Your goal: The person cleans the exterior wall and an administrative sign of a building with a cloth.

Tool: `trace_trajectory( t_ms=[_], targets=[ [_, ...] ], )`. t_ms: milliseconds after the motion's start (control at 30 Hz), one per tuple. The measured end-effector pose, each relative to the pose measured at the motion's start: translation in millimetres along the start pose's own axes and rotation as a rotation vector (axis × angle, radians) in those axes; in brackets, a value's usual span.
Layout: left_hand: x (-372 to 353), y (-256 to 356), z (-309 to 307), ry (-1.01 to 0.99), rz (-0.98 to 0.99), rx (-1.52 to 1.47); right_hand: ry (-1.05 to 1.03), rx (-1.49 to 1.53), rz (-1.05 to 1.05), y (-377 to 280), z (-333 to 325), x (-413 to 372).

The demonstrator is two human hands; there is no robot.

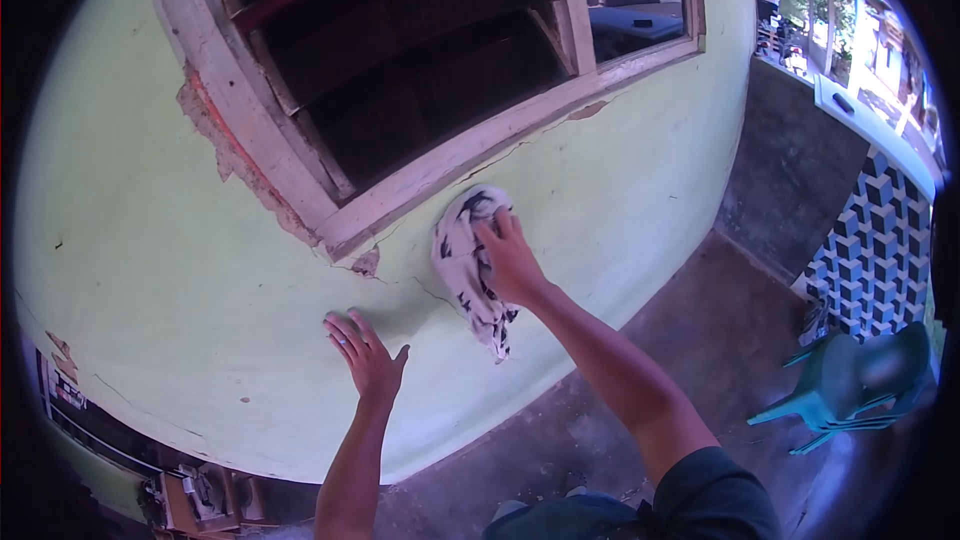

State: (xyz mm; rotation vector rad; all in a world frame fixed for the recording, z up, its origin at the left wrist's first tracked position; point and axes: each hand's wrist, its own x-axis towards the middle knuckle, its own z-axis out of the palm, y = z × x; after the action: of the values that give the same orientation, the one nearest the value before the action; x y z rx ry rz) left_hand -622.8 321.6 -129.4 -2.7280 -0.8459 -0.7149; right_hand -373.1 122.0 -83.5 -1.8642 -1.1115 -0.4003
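Observation:
My right hand [511, 258] presses a white cloth with black markings [462, 250] against the pale green wall [590, 200], just below the window frame [450, 167]. The cloth is bunched at the top and its loose end hangs down the wall. Lower and to the left, my left hand [366, 352] is at the wall with its fingers spread, a ring on one finger, and nothing in it. Fine cracks run through the paint between the window's lower corner and the cloth.
Plaster has flaked away beside the window's left edge [225, 135]. On the right, a green plastic chair [860, 380] stands on the dark concrete floor [690, 340], near a low wall and a cube-patterned covering [875, 240]. Wooden furniture [190, 500] shows at the lower left.

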Motion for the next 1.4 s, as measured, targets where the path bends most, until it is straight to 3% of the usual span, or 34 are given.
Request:
trace_trajectory(
  t_ms=[200,467,800,1067,1133,1167,1267,1333,1367,1400],
  targets=[
    [-1.6,92.1,29.5,0.028,-0.038,-0.181,-0.181,-0.262,-0.11,46.4,-43.2,-2.2],
    [15.0,188.5,71.7,-0.271,0.227,-0.278,-0.16,-0.268,-0.158,106.9,-60.1,11.8],
    [33.2,282.3,124.6,-0.105,0.162,-0.432,-0.247,-0.308,-0.33,160.3,-94.1,33.4],
    [68.0,350.9,89.9,-0.015,0.026,-0.537,-0.12,-0.247,0.005,235.4,-166.8,43.3],
    [71.8,375.0,86.7,-0.009,0.024,-0.525,-0.018,-0.058,0.227,247.7,-192.3,42.5],
    [71.4,387.4,84.6,-0.036,0.035,-0.69,-0.016,0.038,0.344,253.3,-204.6,37.0],
    [59.9,433.3,89.6,-0.065,0.078,-0.958,-0.111,0.1,0.298,276.2,-233.4,-4.4],
    [44.9,474.3,84.1,-0.343,-0.13,-1.282,-0.179,0.245,0.285,277.6,-254.0,-47.7],
    [36.1,494.6,88.5,-0.37,-0.145,-1.531,-0.203,0.269,0.282,279.7,-261.4,-71.7],
    [27.2,514.1,85.6,-0.4,-0.131,-1.537,-0.223,0.291,0.279,283.0,-270.9,-95.1]
  ],
)
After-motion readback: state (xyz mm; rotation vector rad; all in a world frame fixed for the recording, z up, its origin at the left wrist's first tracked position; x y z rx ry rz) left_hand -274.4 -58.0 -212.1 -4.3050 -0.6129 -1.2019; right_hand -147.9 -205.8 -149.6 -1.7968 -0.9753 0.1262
